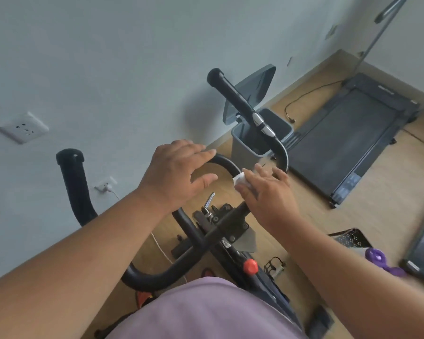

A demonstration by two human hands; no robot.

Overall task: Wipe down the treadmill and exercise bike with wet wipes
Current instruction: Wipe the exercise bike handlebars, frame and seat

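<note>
Above the exercise bike (213,231): wiping the handlebar loop.
At left, my left hand (174,174) rested uncurled on the rigid handlebar (227,165); rightward, my right hand (267,192) pinched the wet wipe (240,178) against it. I judged the wipe limp and light, best bunched under fingertips; the treadmill (348,140) lay far right.

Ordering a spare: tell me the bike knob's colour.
Red-orange knob, clearest in the head view.

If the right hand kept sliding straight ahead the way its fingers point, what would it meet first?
The right hand, pressing the wet wipe to the handlebar, points up and left. Most likely it would first meet the left hand resting on that same loop, though depth is unclear.
</note>
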